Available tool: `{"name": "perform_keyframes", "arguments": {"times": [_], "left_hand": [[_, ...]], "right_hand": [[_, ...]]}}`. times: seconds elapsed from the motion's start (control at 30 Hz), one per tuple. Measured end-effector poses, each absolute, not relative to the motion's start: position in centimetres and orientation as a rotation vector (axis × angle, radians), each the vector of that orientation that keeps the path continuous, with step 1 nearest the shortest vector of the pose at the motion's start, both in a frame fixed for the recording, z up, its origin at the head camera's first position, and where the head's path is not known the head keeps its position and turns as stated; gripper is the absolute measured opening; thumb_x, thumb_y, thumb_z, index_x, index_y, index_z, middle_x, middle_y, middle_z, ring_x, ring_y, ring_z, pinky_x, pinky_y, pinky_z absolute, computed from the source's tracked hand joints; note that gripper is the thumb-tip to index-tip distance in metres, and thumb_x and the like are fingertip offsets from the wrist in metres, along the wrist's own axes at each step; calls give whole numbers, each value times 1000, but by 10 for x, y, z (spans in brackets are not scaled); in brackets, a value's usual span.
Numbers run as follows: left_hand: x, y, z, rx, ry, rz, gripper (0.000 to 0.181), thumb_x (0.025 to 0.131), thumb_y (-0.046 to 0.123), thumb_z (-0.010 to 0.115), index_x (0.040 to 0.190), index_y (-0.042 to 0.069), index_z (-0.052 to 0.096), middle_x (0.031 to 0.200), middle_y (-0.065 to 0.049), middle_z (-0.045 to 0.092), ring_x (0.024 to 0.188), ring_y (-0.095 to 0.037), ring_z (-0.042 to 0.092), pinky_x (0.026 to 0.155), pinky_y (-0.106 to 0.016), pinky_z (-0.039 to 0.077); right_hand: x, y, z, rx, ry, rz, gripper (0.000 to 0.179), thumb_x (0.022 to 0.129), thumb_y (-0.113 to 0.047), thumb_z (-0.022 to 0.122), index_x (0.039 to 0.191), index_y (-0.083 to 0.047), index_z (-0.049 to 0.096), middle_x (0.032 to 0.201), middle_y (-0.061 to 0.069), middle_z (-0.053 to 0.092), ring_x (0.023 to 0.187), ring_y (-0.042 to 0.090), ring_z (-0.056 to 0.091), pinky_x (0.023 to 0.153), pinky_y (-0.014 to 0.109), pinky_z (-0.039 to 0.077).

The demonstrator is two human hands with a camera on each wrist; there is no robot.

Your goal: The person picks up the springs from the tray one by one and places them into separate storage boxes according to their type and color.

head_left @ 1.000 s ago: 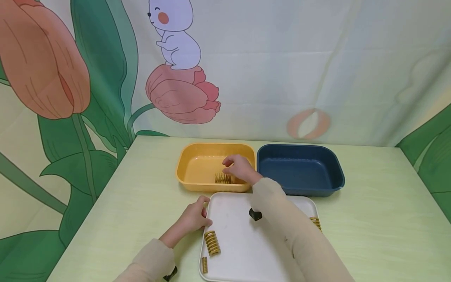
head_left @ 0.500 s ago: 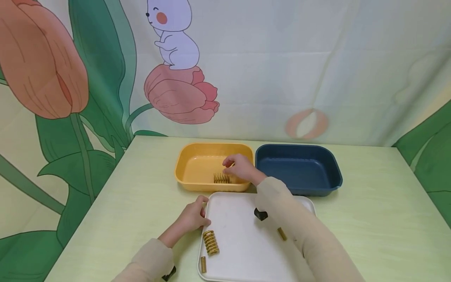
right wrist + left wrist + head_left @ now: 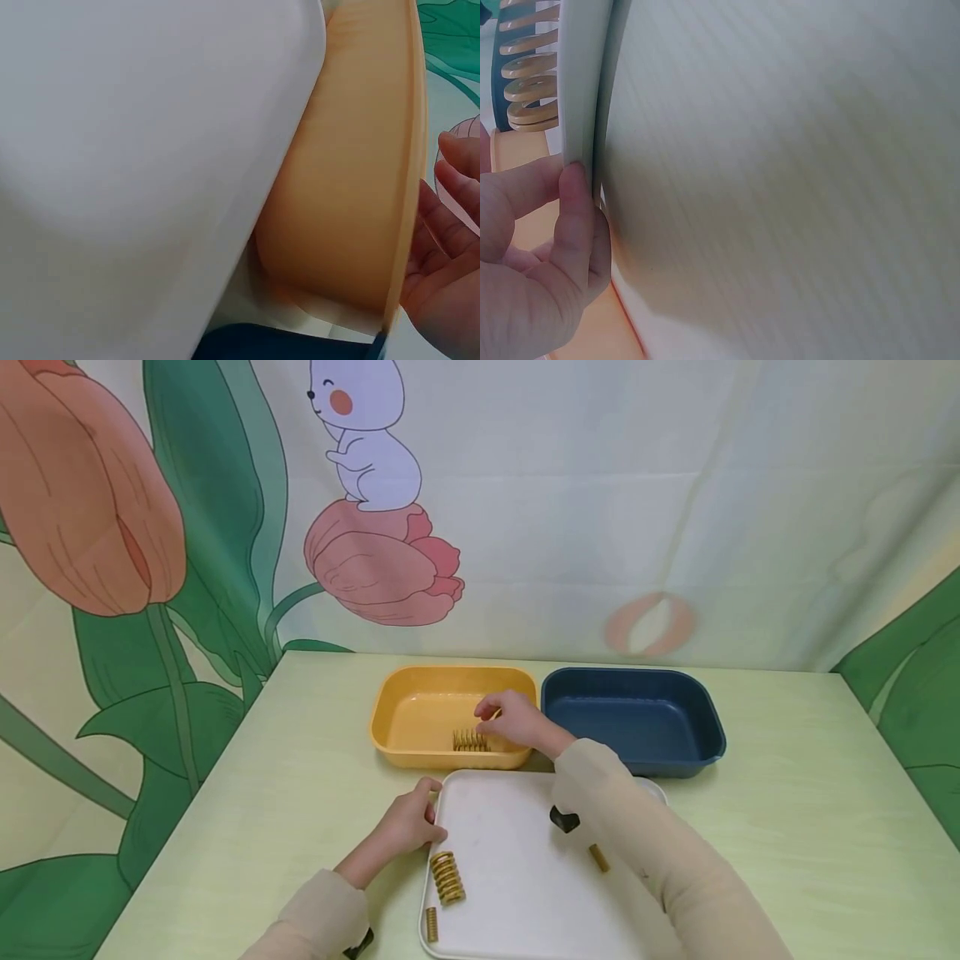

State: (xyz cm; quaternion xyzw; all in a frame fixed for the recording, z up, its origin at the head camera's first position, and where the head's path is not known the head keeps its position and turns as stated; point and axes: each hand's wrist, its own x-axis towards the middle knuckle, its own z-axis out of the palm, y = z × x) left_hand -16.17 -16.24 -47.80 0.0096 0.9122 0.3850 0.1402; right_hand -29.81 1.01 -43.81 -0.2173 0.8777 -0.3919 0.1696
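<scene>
My left hand pinches the left rim of a white tray, its thumb and fingers on the edge in the left wrist view. A thick gold coil spring lies on the tray just below that hand, with a small spring near the lower left corner. Another small spring lies beside the right sleeve. Over the yellow bin reaches my right hand, fingers loosely bent with nothing seen between them. A thinner-wired gold spring rests inside the bin, close to those fingertips.
A dark blue bin stands right of the yellow one, nearly against it. Both sit behind the tray on a pale green table. A printed curtain hangs behind the table. The right sleeve covers part of the tray.
My right forearm has shifted slightly right, uncovering a small spring and hiding a thick one at the tray's right. The right hand stays over the yellow bin; the left keeps its grip.
</scene>
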Motion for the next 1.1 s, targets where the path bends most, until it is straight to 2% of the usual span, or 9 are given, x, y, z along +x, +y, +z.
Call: {"name": "perform_keyframes", "arguments": {"times": [0.37, 0.8, 1.1], "left_hand": [[-161, -162, -478, 30, 2639, 1131, 61, 68, -4, 68, 121, -2, 38, 68, -4, 46, 53, -12, 44, 48, -22, 40], [-161, -160, -476, 27, 2649, 1123, 61, 68, -4, 69, 120, -2, 39, 68, -4, 46, 53, -12, 44, 48, -22, 38], [-161, -160, -477, 31, 2651, 1124, 61, 68, -4, 69, 121, -2, 39, 68, -5, 46, 52, -12, 44, 49, -23, 38]], "right_hand": [[-292, 19, -431, -655, 2468, -1104, 26, 80, -15, 64, 103, -5, 61, 95, 4, 60, 82, 18, 52, 67, 24, 46], [-282, 30, -420, -705, 2435, -1107, 26, 80, -16, 63, 103, -5, 61, 96, 4, 60, 86, 18, 52, 74, 24, 47], [-273, 37, -413, -739, 2412, -1087, 25, 80, -15, 64, 103, -5, 62, 94, 3, 61, 85, 17, 52, 71, 23, 47]]}}
